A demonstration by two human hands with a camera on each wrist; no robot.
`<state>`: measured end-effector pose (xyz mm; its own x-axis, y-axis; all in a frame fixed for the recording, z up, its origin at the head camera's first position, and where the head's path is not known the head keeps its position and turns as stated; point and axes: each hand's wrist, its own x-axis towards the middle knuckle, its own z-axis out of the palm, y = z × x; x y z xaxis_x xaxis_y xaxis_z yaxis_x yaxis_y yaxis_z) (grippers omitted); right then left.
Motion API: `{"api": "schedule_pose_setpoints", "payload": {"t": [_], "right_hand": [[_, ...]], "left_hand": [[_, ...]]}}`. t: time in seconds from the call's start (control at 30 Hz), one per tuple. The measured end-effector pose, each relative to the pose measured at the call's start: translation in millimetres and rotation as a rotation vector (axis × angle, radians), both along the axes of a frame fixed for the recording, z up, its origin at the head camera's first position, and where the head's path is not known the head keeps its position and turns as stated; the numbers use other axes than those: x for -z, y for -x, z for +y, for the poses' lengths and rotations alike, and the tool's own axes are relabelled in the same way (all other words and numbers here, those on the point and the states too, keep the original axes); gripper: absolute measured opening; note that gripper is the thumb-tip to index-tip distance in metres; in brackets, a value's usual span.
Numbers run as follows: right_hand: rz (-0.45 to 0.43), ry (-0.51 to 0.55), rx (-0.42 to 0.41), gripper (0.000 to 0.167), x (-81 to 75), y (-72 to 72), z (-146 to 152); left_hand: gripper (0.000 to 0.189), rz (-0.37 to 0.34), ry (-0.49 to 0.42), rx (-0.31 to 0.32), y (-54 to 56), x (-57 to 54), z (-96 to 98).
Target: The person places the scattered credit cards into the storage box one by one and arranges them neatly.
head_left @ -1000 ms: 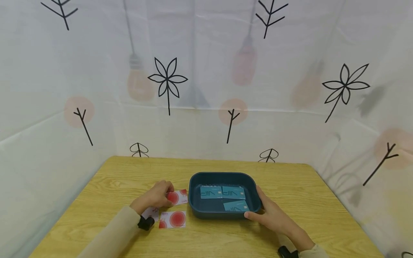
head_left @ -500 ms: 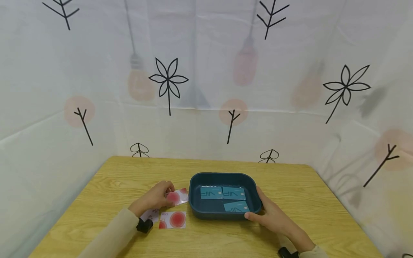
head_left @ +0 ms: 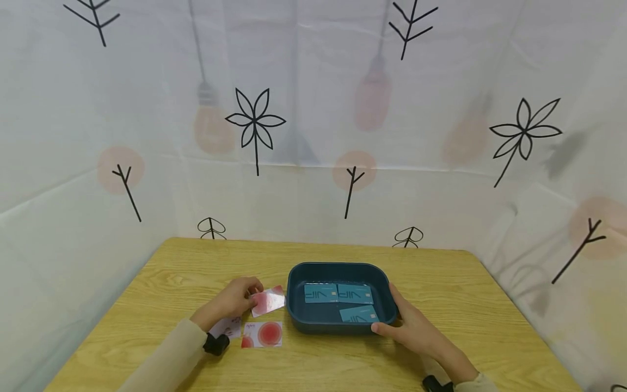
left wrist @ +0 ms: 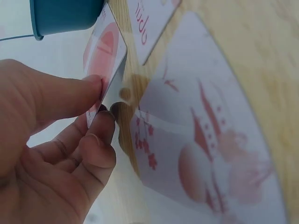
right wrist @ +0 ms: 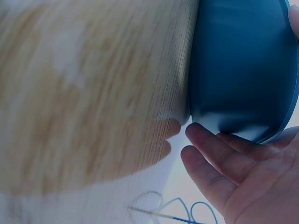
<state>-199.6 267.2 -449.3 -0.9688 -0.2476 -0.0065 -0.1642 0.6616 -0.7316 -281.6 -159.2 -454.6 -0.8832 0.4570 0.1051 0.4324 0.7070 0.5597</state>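
My left hand (head_left: 229,300) pinches a white card with red circles (head_left: 269,302) between thumb and fingers, left of the dark teal tray (head_left: 333,328). In the left wrist view this card (left wrist: 103,49) stands tilted, one edge raised off the table. A second red-and-white card (head_left: 269,334) lies flat just in front, and a third (head_left: 228,326) lies partly under my left wrist. My right hand (head_left: 416,329) rests around the tray's front right corner, thumb on the front rim. In the right wrist view its loosely extended fingers (right wrist: 219,156) lie against the outer wall.
Inside the tray lie several blue-green cards, among them a left one (head_left: 320,293), a right one (head_left: 355,293) and a front one (head_left: 359,314). The wooden table (head_left: 441,283) ends at a patterned white curtain (head_left: 303,201) behind and at both sides.
My left hand has drawn slightly back to the left, and the pinched card has tilted, now catching the light. The right hand and tray have stayed in place.
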Motion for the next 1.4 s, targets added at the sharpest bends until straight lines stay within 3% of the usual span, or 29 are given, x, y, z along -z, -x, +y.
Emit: {"api": "schedule_pose_setpoints", "payload": {"t": [0.27, 0.5, 0.8, 1.17, 1.4], "right_hand": [[0.007, -0.007, -0.002, 0.106, 0.2, -0.3, -0.1], [0.012, -0.024, 0.001, 0.107, -0.5, -0.4, 0.4], [0.014, -0.049, 0.008, 0.107, -0.6, -0.7, 1.0], [0.012, -0.045, 0.017, 0.108, -2.4, -2.0, -1.3], [0.015, -0.041, 0.023, 0.108, -2.1, -2.3, -1.8]], "left_hand": [[0.021, 0.011, -0.018, 0.003, -0.8, 0.3, -1.5], [0.019, -0.048, -0.080, -0.021, -2.1, -3.1, -1.4], [0.021, -0.054, -0.124, 0.022, -4.3, -8.1, -3.3], [0.024, 0.016, -0.115, -0.006, -5.3, -10.4, -6.2], [0.026, 0.012, -0.146, -0.037, -5.4, -16.5, -9.8]]}}
